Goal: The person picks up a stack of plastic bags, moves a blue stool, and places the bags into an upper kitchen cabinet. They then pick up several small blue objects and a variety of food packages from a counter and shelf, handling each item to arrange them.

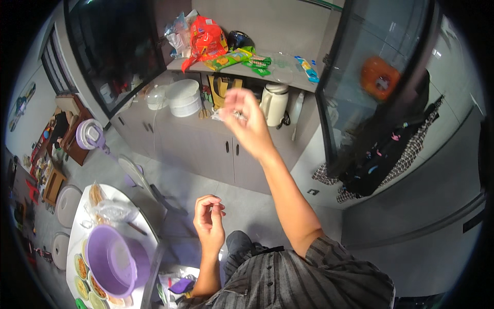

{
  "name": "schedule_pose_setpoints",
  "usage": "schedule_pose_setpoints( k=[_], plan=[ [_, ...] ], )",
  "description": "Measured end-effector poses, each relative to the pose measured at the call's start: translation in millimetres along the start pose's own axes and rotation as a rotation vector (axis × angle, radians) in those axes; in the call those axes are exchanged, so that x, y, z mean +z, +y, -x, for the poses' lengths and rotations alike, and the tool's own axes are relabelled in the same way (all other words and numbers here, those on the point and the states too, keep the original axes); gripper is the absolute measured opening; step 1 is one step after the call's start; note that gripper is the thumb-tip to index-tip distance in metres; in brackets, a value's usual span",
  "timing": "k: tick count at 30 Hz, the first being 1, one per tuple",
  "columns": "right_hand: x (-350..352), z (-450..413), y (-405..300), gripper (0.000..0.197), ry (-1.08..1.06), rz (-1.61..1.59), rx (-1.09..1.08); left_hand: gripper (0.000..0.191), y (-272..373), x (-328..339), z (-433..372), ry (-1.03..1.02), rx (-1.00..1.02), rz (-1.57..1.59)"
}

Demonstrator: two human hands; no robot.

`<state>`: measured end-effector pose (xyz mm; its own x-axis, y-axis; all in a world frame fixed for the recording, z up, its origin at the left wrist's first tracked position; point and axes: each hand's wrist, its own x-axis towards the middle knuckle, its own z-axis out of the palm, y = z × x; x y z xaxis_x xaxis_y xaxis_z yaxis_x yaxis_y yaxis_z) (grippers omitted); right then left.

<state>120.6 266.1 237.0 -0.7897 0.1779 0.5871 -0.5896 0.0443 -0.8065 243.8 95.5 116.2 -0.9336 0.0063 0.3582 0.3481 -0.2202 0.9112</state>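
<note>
My right hand (246, 123) is raised before the cabinet's counter, blurred, with its fingers curved and apart. Through the gap by its thumb shows a small shiny item, apparently on the counter behind. To its right stands a cream electric kettle (274, 104); a yellow-brown bag (218, 87) is behind the fingers. Lower down, in front of my body, my left hand (209, 218) has its fingers curled and the thumb near their tips; whether something small is inside is hidden. On the cabinet's shelf above lie a red plastic bag (208, 36) and a green snack packet (229, 58).
A glass cabinet door (115, 50) stands swung out at left, another (362, 69) at right. White stacked steamer (184, 98) and scissors (204, 113) are on the counter. At lower left, a white table (77, 216) holds a purple basin (115, 260) and several food bowls.
</note>
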Motion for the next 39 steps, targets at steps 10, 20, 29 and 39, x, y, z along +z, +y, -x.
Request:
schedule_pose_setpoints(
  k=[10, 20, 29, 39],
  plan=[
    [-95.4, -360.4, 180.5, 0.096, 0.329, 0.755, 0.139, 0.007, -93.2, -11.5, -189.7, -0.15, -0.057, 0.041],
    [-128.2, -465.0, 288.8, 0.102, 0.107, 0.694, 0.375, 0.007, -136.6, -59.5, -311.2, -0.119, -0.156, -0.023],
    [-159.0, -461.8, 237.7, 0.079, 0.286, 0.569, 0.177, 0.007, -138.1, -31.4, -322.5, -0.124, -0.146, -0.044],
    [-54.7, -254.3, 82.6, 0.06, -0.127, 0.452, -0.099, 0.022, -108.3, -26.2, -251.7, -0.141, -0.183, -0.127]
  ],
)
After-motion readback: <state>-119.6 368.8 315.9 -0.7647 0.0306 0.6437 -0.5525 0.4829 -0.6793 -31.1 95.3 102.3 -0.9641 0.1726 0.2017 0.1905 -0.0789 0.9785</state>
